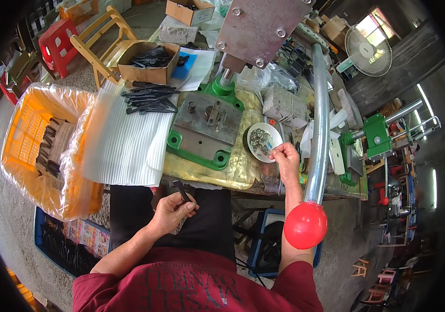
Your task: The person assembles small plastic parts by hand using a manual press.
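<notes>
Slender black part (181, 191) is clamped between thumb and fingers of the left hand (172, 213) above the dark trousers (131, 210), its long axis slanting, free end pointing forward and leftward, while the right hand (287, 158) has fingertips together at a white dish (259, 126), whether gripping anything I cannot tell

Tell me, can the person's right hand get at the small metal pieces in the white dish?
Probably yes: the right hand is at the edge of the white dish, and most metal pieces lie uncovered.
</notes>
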The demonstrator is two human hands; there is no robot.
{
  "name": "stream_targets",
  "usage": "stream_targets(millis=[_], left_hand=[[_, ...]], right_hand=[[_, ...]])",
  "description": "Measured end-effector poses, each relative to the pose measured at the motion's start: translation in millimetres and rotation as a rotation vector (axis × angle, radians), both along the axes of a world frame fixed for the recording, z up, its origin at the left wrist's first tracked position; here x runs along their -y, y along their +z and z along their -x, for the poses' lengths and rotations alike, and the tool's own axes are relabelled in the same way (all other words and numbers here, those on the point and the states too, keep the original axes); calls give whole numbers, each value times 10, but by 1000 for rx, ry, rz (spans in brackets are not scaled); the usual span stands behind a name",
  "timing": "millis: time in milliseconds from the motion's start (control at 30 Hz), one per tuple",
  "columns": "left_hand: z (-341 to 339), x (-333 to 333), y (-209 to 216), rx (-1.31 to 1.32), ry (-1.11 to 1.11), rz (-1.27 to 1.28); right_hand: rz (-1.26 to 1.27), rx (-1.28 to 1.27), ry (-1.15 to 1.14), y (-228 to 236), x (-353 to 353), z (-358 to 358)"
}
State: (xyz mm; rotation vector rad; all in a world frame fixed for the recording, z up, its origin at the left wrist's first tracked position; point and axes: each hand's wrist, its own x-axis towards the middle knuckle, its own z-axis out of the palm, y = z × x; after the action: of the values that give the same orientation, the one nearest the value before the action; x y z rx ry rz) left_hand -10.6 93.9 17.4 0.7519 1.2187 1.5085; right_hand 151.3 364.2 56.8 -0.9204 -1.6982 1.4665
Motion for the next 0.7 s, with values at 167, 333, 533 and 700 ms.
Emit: stream_targets(millis=[167,333,533,700], left_hand=[[0,-4,-13,-28,7,-15],[-5,-7,-24,-44,2,-13],[-4,-10,-28,-57,-6,-11],[-13,-12,-28,-56,-5,-3]], right_hand=[[-21,-10,-16,3,11,2],[-220,180,-50,-72,-39,-41],[-316,270,-55,-60,-21,-18],[-310,313,-54,-108,-57,-37]])
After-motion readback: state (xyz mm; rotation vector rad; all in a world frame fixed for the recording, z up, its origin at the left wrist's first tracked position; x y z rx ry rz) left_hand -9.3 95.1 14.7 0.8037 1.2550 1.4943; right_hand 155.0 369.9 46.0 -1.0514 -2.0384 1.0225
